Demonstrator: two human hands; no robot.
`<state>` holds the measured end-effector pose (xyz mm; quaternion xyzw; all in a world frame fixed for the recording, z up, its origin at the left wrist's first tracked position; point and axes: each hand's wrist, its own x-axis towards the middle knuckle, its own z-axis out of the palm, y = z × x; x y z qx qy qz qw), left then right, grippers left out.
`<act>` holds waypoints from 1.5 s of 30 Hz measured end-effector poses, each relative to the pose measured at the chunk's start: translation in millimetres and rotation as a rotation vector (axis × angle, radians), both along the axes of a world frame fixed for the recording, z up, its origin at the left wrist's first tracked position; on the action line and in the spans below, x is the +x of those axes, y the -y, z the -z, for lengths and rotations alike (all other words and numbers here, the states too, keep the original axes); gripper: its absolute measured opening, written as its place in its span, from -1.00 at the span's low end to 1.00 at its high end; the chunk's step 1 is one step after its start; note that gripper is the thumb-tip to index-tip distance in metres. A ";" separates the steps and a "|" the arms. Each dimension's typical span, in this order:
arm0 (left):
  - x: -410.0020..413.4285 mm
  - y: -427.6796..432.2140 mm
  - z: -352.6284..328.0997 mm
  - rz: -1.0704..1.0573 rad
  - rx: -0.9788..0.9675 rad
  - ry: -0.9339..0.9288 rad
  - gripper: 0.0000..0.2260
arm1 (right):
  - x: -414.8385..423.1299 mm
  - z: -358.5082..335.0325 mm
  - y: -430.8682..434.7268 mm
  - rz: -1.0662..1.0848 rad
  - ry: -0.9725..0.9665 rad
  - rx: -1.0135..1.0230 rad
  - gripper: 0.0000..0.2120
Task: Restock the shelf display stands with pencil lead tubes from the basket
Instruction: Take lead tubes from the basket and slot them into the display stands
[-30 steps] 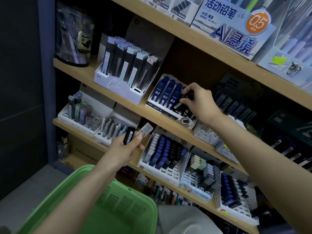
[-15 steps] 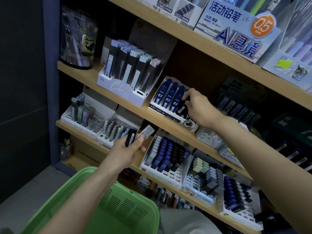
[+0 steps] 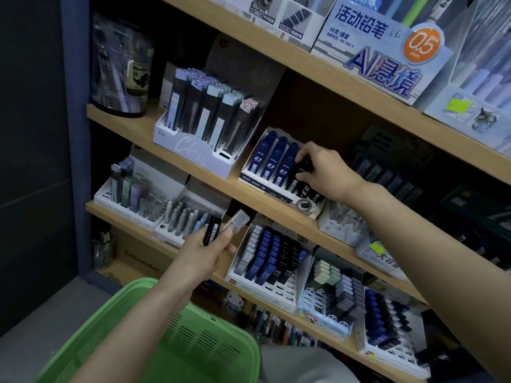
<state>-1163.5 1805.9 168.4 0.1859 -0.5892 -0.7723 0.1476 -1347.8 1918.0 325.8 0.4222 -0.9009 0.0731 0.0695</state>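
Your right hand (image 3: pixel 326 172) pinches a black tube (image 3: pixel 302 166) in the stand (image 3: pixel 276 195); at eight o'clock from it, your left hand (image 3: pixel 204 252) grips a barcoded tube (image 3: pixel 211 230) and a clear tube (image 3: pixel 237 221).

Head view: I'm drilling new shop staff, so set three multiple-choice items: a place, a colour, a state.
1. Where is the right hand? A at the stand of blue tubes; B on the top shelf; C on the floor.
2. What colour is the basket? A red; B green; C white.
3. What is the left hand doing? A hanging empty; B pressing a shelf; C holding a black tube and a clear tube.
Answers: A, its fingers pinch a dark tube in that stand; B, the mesh wall is green; C, both tubes stick up from its grip.
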 end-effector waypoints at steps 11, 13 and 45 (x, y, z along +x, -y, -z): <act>-3.3 -2.2 -0.4 -0.018 0.017 -0.012 -0.81 | 3.1 5.7 -6.3 -0.054 -0.070 -0.170 -0.85; -3.6 -3.0 -0.5 -0.015 0.014 -0.009 -0.81 | 1.8 4.3 -4.3 -0.050 -0.037 -0.141 -0.88; 12.6 -34.8 -27.6 0.152 -0.327 0.010 -0.70 | 108.7 68.1 -57.3 -0.098 0.751 -0.581 -0.93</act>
